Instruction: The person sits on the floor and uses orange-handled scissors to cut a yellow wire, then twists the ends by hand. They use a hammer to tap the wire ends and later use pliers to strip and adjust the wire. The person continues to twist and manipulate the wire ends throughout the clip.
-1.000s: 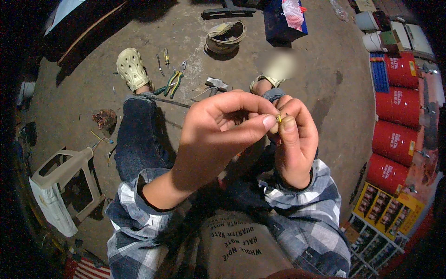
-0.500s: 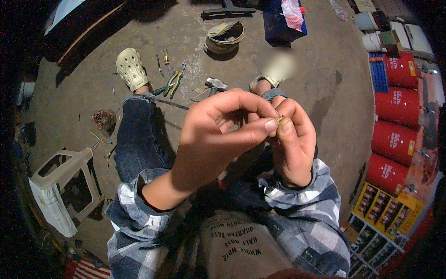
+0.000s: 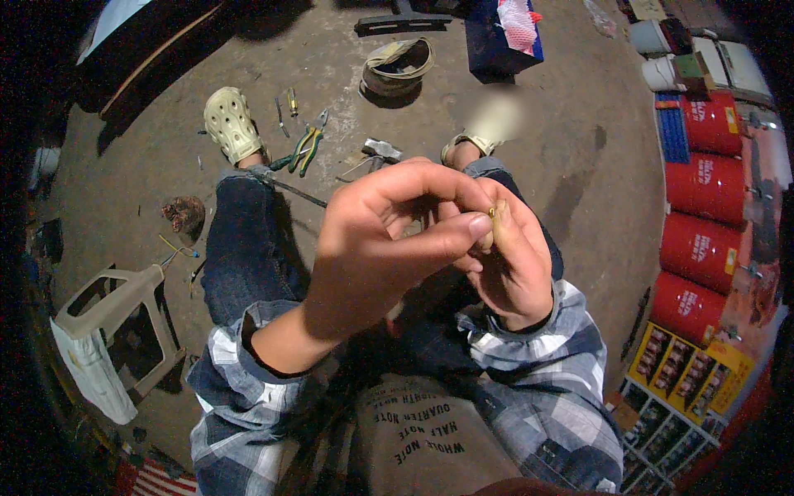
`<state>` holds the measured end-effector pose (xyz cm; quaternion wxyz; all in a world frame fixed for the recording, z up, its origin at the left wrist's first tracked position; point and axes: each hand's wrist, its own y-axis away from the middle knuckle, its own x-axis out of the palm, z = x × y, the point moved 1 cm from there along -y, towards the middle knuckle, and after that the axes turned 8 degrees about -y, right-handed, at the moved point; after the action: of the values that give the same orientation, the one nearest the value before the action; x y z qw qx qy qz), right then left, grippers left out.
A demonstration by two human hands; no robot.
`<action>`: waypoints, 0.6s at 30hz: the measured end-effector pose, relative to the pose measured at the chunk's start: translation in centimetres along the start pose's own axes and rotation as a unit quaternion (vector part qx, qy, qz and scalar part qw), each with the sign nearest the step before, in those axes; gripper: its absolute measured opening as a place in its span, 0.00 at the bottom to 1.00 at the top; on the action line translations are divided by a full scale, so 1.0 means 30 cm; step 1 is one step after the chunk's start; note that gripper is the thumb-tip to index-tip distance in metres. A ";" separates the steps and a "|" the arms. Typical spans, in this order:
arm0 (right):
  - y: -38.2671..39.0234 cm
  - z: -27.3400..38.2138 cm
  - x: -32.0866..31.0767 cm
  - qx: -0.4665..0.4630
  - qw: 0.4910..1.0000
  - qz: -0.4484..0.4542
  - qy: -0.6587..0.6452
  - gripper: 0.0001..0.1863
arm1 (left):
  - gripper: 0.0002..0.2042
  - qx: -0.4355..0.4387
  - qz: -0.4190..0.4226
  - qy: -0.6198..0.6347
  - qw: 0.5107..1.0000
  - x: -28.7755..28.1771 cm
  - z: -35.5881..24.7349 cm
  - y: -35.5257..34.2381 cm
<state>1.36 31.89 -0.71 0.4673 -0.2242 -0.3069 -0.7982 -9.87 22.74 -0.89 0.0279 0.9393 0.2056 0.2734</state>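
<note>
My two hands meet above my knees. My left hand (image 3: 405,223) is closed in a pinch, thumb against forefinger, on a tiny brass-coloured piece (image 3: 492,212) whose kind I cannot make out. Against that same piece rests the thumb of my right hand (image 3: 519,256), its fingers curled behind and partly hidden by the left hand. On the floor beyond lie pliers with green and yellow handles (image 3: 309,150), a yellow-handled screwdriver (image 3: 293,102) and a hammer (image 3: 383,150).
A round fabric-rimmed container (image 3: 395,73) stands ahead, with a dark blue box (image 3: 503,45) to its right. Red drums (image 3: 701,182) line the right side above a yellow rack (image 3: 691,370). An overturned beige plastic stool (image 3: 124,331) lies at left, near a brown lump (image 3: 184,215).
My right thumb has straightened upward and the right hand has shifted slightly left and down, baring more of the brass-coloured piece. My left hand keeps its pinch, almost unmoved.
</note>
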 end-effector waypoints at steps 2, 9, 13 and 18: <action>-0.003 -0.005 0.003 0.000 1.000 -0.003 -0.014 0.15 | 0.06 0.011 0.002 -0.020 1.000 -0.001 0.001 -0.002; -0.005 -0.010 -0.008 0.022 0.999 -0.002 -0.037 0.15 | 0.05 0.017 -0.003 -0.047 0.999 -0.003 -0.004 -0.004; -0.009 -0.011 -0.004 0.013 1.000 -0.003 -0.024 0.14 | 0.05 0.035 -0.007 -0.084 0.996 -0.009 0.000 -0.004; -0.014 -0.021 -0.036 -0.047 0.998 0.016 0.046 0.14 | 0.05 0.121 -0.027 -0.232 0.965 -0.026 0.009 -0.009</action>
<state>1.45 32.29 -1.98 0.4828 -0.2136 -0.2433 -0.8137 -10.42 22.68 -1.54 -0.0317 0.9673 0.2507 0.0201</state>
